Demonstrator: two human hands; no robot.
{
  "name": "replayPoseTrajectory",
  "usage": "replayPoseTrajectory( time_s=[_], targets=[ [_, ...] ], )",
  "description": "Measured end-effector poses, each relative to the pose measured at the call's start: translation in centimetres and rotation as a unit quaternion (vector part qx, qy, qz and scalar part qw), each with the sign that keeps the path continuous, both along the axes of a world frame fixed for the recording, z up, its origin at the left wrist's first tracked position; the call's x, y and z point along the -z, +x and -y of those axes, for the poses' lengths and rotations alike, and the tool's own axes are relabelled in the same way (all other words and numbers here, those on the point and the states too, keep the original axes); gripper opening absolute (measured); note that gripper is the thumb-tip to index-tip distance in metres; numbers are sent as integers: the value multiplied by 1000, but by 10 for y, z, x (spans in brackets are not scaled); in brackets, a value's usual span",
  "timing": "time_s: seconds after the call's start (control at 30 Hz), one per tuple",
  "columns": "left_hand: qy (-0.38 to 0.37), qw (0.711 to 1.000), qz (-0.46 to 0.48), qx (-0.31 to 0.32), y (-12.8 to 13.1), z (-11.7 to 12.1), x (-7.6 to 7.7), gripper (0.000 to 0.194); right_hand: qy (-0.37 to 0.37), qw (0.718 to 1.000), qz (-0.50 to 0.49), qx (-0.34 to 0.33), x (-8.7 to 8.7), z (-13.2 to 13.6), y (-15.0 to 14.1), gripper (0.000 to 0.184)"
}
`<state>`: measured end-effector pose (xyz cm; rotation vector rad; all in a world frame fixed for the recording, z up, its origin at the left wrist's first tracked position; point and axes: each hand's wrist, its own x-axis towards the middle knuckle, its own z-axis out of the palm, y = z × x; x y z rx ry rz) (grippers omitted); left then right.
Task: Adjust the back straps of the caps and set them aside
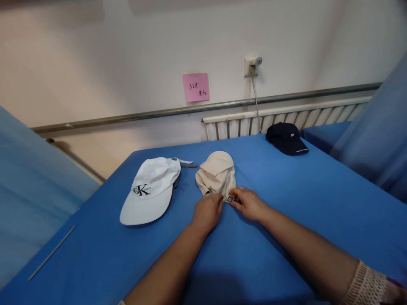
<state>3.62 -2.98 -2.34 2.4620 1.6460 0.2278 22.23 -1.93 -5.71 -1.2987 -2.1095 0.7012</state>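
A beige cap (pixel 217 171) lies in the middle of the blue-covered bed (pixel 267 262), its brim pointing away from me. My left hand (pixel 208 210) is closed on the near left edge of the cap, fingers pinched at the back strap. At the near right, my right hand (pixel 248 203) pinches the strap close to a small metal buckle (pixel 229 198). Fingers cover part of the strap, so its fastening is partly hidden. To the left rests a white cap (pixel 155 182) with black letters, over a darker cap that shows at its edge.
A navy cap (pixel 286 138) sits at the far right of the bed. A thin stick (pixel 51 253) lies at the left. Behind are a metal rail (pixel 159 113), a radiator (pixel 233 128), a pink note (pixel 196 87) and a plugged socket (pixel 251 67). Blue curtains (pixel 28 190) hang at both sides.
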Motion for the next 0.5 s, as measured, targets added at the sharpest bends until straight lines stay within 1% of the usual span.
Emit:
replayPoseTrajectory(
  time_s=[0.13, 0.27, 0.4, 0.5],
  targets=[
    [11, 1000, 2, 9, -1, -2, 1, 23, -17, 999, -29, -11, 3, 2, -4, 22],
    [26, 999, 20, 24, -3, -7, 5, 23, -15, 998, -51, -35, 5, 3, -7, 21],
    [28, 999, 40, 14, -5, -12, 9, 24, 7, 999, -28, -35, -1, 5, -6, 25],
    [31, 998, 45, 10, -6, -12, 11, 24, 25, 999, -5, -21, -4, 6, -9, 28]
  ],
)
